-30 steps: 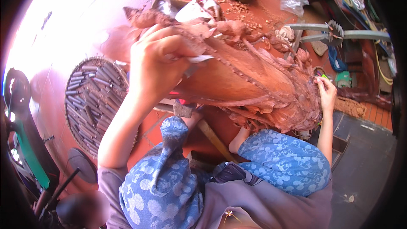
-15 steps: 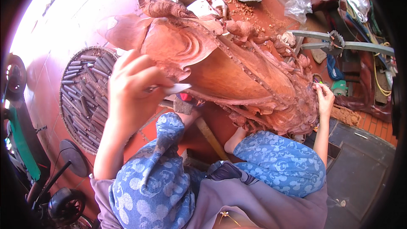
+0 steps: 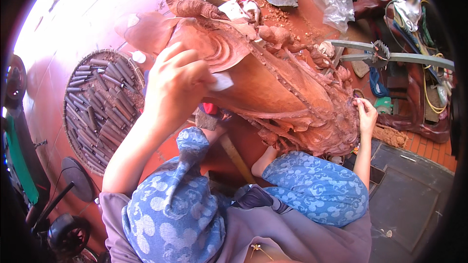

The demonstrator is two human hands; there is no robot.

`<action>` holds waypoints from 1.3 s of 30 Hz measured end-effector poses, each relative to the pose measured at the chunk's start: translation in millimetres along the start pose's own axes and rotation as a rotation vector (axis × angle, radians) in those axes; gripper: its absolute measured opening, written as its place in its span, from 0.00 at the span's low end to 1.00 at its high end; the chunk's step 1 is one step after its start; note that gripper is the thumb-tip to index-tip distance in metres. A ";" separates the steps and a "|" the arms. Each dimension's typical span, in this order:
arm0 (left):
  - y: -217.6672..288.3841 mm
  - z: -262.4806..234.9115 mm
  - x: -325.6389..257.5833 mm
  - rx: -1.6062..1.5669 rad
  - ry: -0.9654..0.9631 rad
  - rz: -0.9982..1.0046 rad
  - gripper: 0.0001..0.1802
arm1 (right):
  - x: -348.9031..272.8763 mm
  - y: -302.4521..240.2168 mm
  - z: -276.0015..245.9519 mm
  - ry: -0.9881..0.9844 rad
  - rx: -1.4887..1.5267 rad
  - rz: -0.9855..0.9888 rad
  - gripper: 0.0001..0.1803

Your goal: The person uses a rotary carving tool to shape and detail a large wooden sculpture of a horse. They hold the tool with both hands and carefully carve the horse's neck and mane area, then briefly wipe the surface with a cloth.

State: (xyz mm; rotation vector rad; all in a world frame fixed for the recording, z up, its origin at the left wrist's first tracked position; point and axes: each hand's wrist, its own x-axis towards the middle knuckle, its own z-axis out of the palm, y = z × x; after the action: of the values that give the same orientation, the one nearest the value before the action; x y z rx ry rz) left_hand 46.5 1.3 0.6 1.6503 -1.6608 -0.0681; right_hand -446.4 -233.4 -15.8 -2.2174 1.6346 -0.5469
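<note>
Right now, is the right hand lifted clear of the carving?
No, the right hand rests against the carved wooden sculpture at its far end.

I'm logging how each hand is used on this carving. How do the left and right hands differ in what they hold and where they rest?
The left hand pinches a small pale sheet against the upper, smoother flank of the reddish wood carving; the right hand holds nothing visible. The left hand lies near the round basket of tools, the right hand at the carving's rough, detailed far end. Both touch the carving.
</note>
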 end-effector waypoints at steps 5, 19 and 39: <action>4.9 -40.3 -11.5 0.135 -0.076 0.014 0.10 | -0.5 -12.5 2.7 -0.016 -0.011 0.020 0.09; -76.5 -46.7 -132.3 -0.072 -0.189 -0.907 0.14 | -9.2 -10.2 -2.5 0.083 -0.040 -0.066 0.08; 78.3 -123.1 -139.9 -1.004 0.029 -0.188 0.37 | -333.4 -15.0 60.3 -0.640 -0.048 0.274 0.11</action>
State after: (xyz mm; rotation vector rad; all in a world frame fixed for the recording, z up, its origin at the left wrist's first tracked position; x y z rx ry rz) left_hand 28.2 192.9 62.3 0.9924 -1.1166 -0.8226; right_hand -493.5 92.4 -97.4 -1.8677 1.5508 0.2582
